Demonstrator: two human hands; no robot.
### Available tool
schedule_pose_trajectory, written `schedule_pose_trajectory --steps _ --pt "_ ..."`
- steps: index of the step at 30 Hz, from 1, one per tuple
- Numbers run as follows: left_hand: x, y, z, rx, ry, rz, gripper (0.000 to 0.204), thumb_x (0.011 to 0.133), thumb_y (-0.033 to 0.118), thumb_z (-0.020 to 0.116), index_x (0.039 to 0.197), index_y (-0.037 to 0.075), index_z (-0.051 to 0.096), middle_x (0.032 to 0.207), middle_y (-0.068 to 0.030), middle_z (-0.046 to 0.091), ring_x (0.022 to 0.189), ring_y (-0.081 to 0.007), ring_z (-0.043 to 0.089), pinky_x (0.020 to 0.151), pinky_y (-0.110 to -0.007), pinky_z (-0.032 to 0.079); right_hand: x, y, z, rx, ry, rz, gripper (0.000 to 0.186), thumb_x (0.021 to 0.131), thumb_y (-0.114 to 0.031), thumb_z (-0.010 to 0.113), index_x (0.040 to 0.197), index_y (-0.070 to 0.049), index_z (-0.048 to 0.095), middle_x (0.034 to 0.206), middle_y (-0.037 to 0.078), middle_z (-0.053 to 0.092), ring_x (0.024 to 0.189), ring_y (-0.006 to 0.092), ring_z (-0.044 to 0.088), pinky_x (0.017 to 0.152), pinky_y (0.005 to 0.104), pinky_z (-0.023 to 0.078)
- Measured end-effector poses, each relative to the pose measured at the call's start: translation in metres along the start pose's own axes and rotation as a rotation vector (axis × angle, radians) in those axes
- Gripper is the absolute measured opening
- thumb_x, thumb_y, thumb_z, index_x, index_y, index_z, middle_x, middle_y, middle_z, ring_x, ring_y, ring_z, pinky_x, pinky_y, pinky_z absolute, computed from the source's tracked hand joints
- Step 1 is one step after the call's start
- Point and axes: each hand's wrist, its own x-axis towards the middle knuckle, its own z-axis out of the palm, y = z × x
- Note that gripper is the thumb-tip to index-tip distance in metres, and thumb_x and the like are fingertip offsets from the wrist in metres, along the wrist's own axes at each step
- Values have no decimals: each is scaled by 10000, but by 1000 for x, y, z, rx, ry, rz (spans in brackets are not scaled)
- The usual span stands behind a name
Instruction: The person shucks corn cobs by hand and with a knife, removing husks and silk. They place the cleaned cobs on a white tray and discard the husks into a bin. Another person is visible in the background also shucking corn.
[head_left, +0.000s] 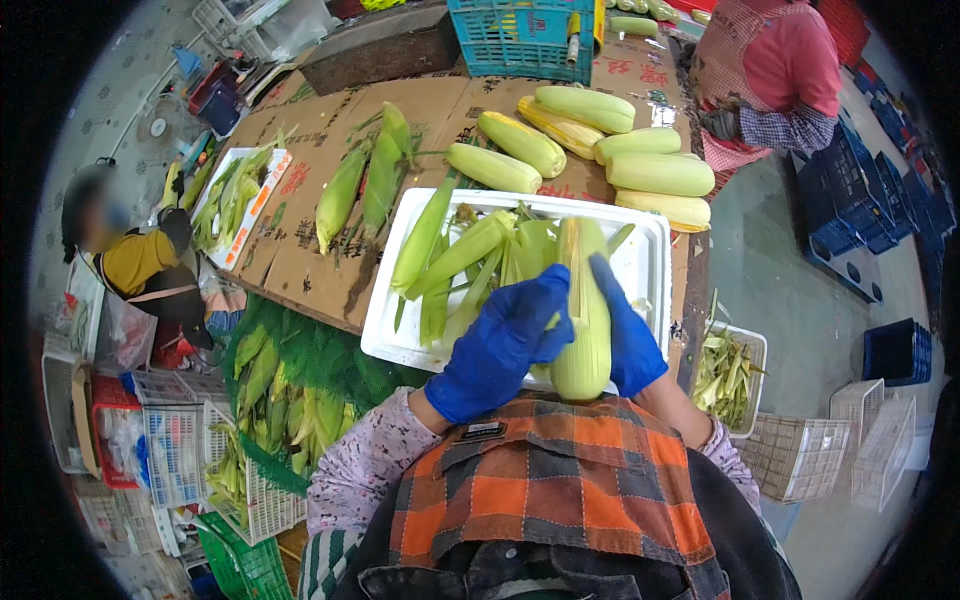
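Observation:
Both my hands wear blue gloves. Upright in front of my apron is a pale green ear of corn (pixel 581 345), some yellow showing near its upper end. My right hand (pixel 630 338) grips it along its right side, thumb pointing up. Against the left side, my left hand (pixel 505 345) is closed, with a sliver of light green husk showing at its fingers. Below the hands lies a white tray (pixel 385 300) with loose green husks (pixel 465 250) in it. Several trimmed ears (pixel 660 174) are piled just beyond the tray, and unhusked ears (pixel 342 197) lie to its left.
Cardboard (pixel 430 100) covers the table. A blue crate (pixel 520 40) stands at the back. Green netting (pixel 330 345) with unhusked corn is at lower left; a husk basket (pixel 745 400) is at right. One co-worker (pixel 150 260) is at far left, another (pixel 770 70) at back right.

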Motion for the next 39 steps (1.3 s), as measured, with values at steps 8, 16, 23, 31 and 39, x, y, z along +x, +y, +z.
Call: schedule_pose_trajectory --steps 8,16,23,31,39 --pt "-46 -15 -18 137 -80 148 238 899 93 637 1114 5 586 1025 -72 646 977 -214 602 944 -330 425 29 -73 3 -29 -15 -356 595 918 -562 577 1246 -68 529 988 201 675 802 281 686 690 411 599" --pt "-15 2 -17 -521 271 -219 176 936 96 634 1080 19 567 1132 -89 607 1014 -143 563 929 -282 442 10 -50 27 -172 -181 -181 588 988 -530 463 1316 -45 513 1101 176 659 944 247 673 817 359 576" --pt "34 18 -6 336 454 315 445 806 57 746 1239 96 648 1068 -108 576 975 -240 584 865 -325 480 -5 -5 33 -330 -101 -246 482 1006 -312 539 1390 -39 436 1229 102 594 1076 189 613 900 328 527" --pt "36 16 11 -59 574 209 176 786 45 762 884 13 619 877 -84 585 761 -200 577 710 -315 472 -1 16 33 -536 52 -548 482 972 -228 602 1374 -17 440 1220 86 585 1070 152 573 917 291 477" --pt "31 7 5 69 453 188 147 873 92 669 934 3 570 869 -124 579 799 -251 587 741 -350 472 -7 21 41 -741 106 -706 491 947 -182 633 1369 -27 437 1213 85 592 1068 156 584 918 296 482"
